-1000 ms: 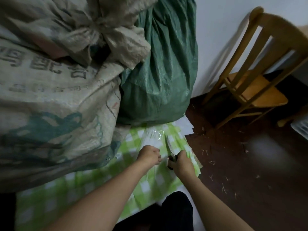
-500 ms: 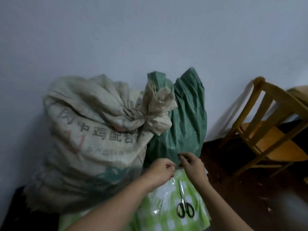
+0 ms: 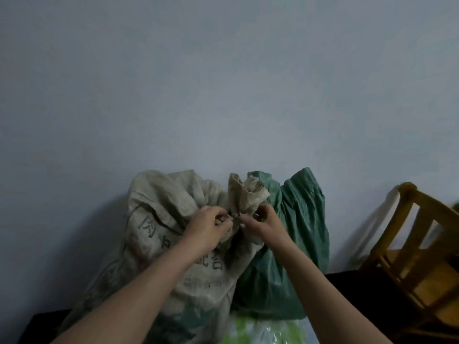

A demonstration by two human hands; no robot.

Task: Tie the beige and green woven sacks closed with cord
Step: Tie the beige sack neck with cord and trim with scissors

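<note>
the beige sack (image 3: 161, 202), stood against the wall (image 3: 223, 83), is pinched at its gathered neck by the left hand (image 3: 211, 225) and the right hand (image 3: 264, 225), its tie judged unfinished, while the green sack (image 3: 303, 219) touching it appears as yet untied.

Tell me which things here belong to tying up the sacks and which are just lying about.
In the job: beige sack, its gathered neck pinched by the left hand and right hand; green sack beside it. Cord too small to make out.
Just lying about: wooden chair; green checked cloth; clear plastic on it.
</note>
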